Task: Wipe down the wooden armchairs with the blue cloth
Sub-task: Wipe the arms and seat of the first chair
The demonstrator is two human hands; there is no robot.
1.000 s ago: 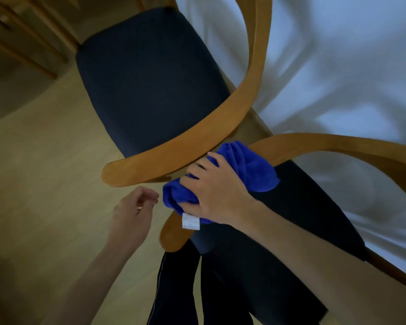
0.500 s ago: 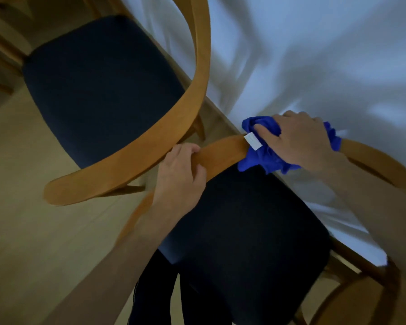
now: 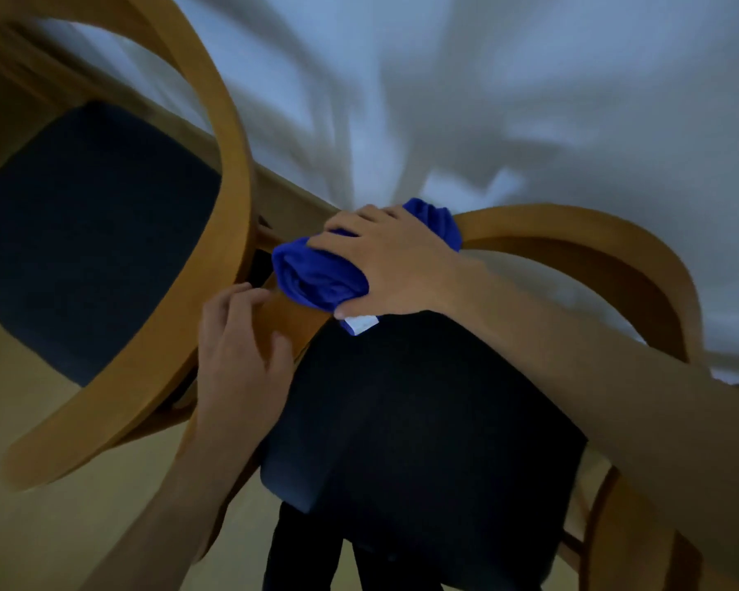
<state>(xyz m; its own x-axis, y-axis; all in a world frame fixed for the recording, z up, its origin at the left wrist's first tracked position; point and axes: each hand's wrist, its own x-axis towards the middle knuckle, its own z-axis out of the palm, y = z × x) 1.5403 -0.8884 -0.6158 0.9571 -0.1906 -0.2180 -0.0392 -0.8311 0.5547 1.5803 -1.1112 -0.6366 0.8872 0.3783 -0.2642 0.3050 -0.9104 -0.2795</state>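
Since half a second ago, the blue cloth (image 3: 321, 273) has been drawn leftward along the curved wooden rail of the near armchair (image 3: 572, 245), closer to the left hand (image 3: 240, 347), and the view has swung so that more of the white covering is seen at the top of the frame.

At the left of the frame, the far armchair (image 3: 231, 164) is seen, its wooden arm sweeping from the upper left down to the lower left around a dark seat cushion (image 3: 95, 232). Pale flooring (image 3: 39, 539) is shown at the lower left. Left of centre, the left hand is laid on the near armchair's rail with fingers spread and fairly straight; nothing is gripped by it. At the centre, the bunched cloth is pressed onto the rail, just beside the left hand's fingertips, and is clasped by the right hand (image 3: 397, 266), whose fingers are curled over the top and whose thumb is tucked beneath. A white tag (image 3: 361, 323) is seen under the thumb. Below, the near chair's dark seat (image 3: 423, 420) is shown. A white cloth covering (image 3: 487, 100) is spread across the upper right.
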